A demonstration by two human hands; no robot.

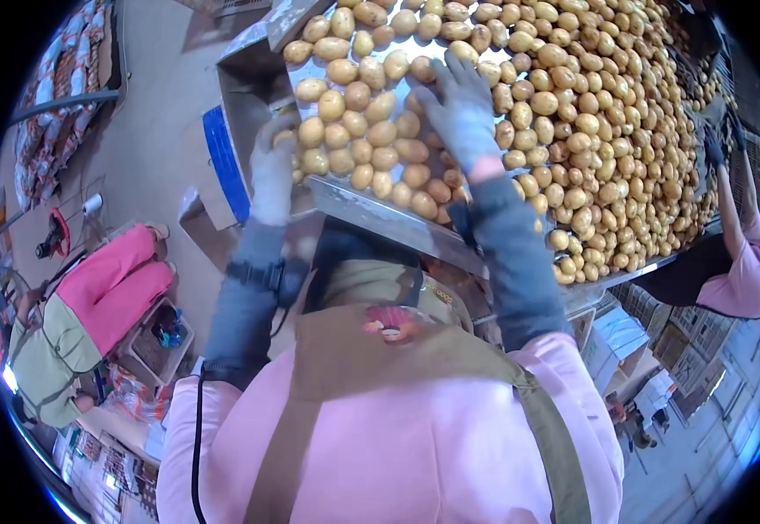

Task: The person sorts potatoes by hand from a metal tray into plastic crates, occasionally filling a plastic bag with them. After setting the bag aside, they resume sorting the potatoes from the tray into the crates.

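Many yellow-brown potatoes [585, 122] cover a metal sorting table [380, 203], spread thinner toward its left end. My right hand [463, 109], in a grey glove, rests over the potatoes near the upper middle with its fingers apart; it holds nothing that I can see. At the table's left end is my left hand [272, 166], also gloved, beside the metal edge. Its fingers curl around a potato [284, 136] that is partly hidden by the glove.
A blue strip [225, 164] lies left of the table's chute. Netted sacks [61, 96] are stacked at the upper left. One person [83, 314] is at the left near a crate [157, 342]; another person [742, 271] reaches over the table's right side.
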